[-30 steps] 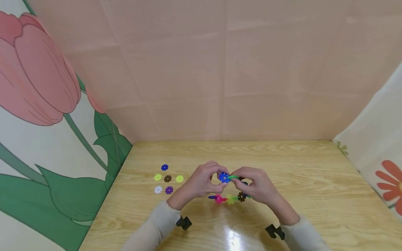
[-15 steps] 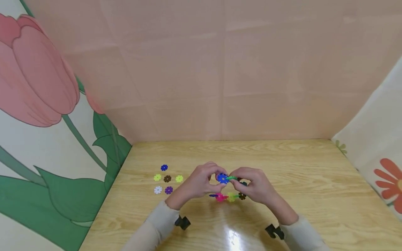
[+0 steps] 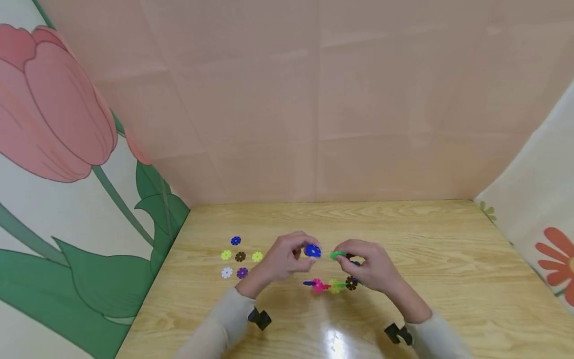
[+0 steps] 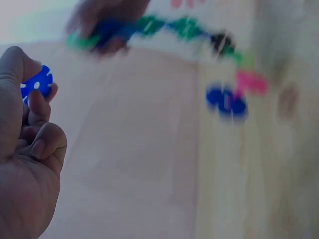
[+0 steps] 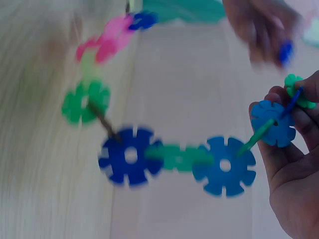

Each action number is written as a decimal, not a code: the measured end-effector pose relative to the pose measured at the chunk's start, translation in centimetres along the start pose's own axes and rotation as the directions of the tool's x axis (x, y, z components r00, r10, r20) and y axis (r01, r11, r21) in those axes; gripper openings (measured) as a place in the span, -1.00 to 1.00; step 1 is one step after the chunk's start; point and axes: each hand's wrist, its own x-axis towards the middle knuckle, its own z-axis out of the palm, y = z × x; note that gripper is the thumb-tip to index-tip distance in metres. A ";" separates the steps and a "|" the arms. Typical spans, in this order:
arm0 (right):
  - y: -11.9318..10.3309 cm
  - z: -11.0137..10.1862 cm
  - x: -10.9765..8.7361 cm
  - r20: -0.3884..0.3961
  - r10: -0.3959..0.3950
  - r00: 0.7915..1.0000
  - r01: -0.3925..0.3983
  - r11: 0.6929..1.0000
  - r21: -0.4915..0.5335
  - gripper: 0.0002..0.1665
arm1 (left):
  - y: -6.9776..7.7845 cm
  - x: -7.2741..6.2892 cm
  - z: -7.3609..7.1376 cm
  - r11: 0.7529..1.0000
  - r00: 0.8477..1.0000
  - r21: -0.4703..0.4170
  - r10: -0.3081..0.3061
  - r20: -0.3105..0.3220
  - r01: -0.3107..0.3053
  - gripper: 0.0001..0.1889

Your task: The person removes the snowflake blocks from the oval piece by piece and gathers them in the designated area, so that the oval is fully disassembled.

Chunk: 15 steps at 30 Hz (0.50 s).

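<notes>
I see the left hand (image 3: 284, 255) pinch 1 blue disc (image 3: 313, 251), apart from the chain (image 5: 192, 158); the right hand (image 3: 372, 264) pinches the chain's green end (image 3: 336, 255); 6 loose discs (image 3: 240, 257) lie on the table (image 3: 417, 234).

The held disc (image 3: 313, 251) was blue; the chain (image 5: 115, 167) mixed green, blue, brown, yellow and pink. The loose discs (image 3: 240, 257) were blue, yellow, brown, white and purple, the worktop (image 3: 430, 259) tan with wood grain, the backdrop (image 3: 314, 99) dusty pink.

passable: gap between blue disc (image 3: 310, 249) and green disc (image 3: 337, 255) | obstacles: chain (image 3: 336, 285) below, loose discs (image 3: 238, 258) left
</notes>
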 end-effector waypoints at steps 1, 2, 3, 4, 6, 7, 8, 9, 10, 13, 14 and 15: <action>0.1 -0.5 -0.1 -0.005 -0.003 1.000 0.003 1.000 -0.012 -0.62 | -0.1 -0.3 -0.6 1.000 1.000 -0.004 -0.017 -0.012 0.017 -0.72; 0.2 -1.0 -0.2 -0.017 0.000 1.000 0.000 1.000 -0.025 -0.61 | -0.3 -0.5 -1.2 0.999 0.999 -0.007 -0.033 -0.025 0.033 -0.71; 0.2 -1.4 -0.2 -0.033 0.006 0.999 -0.007 0.999 -0.035 -0.59 | -0.5 -0.8 -1.8 0.999 0.998 -0.008 -0.046 -0.037 0.045 -0.70; 0.3 -1.8 -0.2 -0.043 0.010 0.999 -0.011 0.999 -0.042 -0.58 | -0.7 -0.9 -2.2 0.999 0.998 -0.003 -0.048 -0.038 0.048 -0.70; 0.2 -2.4 0.1 -0.039 0.020 0.999 -0.022 0.999 -0.048 -0.57 | -1.0 -1.2 -2.8 0.998 0.998 0.026 -0.056 -0.006 0.056 -0.68; 0.2 -2.5 0.2 -0.034 0.024 0.999 -0.026 0.999 -0.046 -0.57 | -1.2 -1.2 -2.9 0.997 0.998 0.041 -0.063 0.013 0.062 -0.67; 0.2 -2.6 0.3 -0.030 0.033 0.999 -0.035 0.999 -0.041 -0.56 | -1.4 -1.4 -3.0 0.996 0.997 0.055 -0.072 0.026 0.070 -0.66; 0.1 -2.6 0.4 -0.023 0.043 0.999 -0.043 0.999 -0.025 -0.57 | -1.7 -1.5 -3.1 0.994 0.996 0.066 -0.087 0.032 0.085 -0.64; 0.0 -2.6 0.4 -0.016 0.052 0.998 -0.052 0.999 -0.009 -0.57 | -1.9 -1.7 -3.2 0.992 0.994 0.069 -0.110 0.030 0.107 -0.64; -0.1 -2.4 0.3 0.006 0.095 0.995 -0.095 0.995 0.037 -0.60 | -2.7 -2.8 -3.9 0.976 0.980 0.084 -0.198 -0.009 0.198 -0.63; -0.2 -2.3 0.2 0.018 0.114 0.993 -0.115 0.992 0.052 -0.62 | -3.0 -3.2 -4.2 0.971 0.974 0.084 -0.223 -0.027 0.225 -0.62; -0.2 -2.3 0.1 0.031 0.133 0.991 -0.135 0.989 0.066 -0.64 | -3.4 -3.6 -4.5 0.965 0.968 0.080 -0.249 -0.045 0.251 -0.62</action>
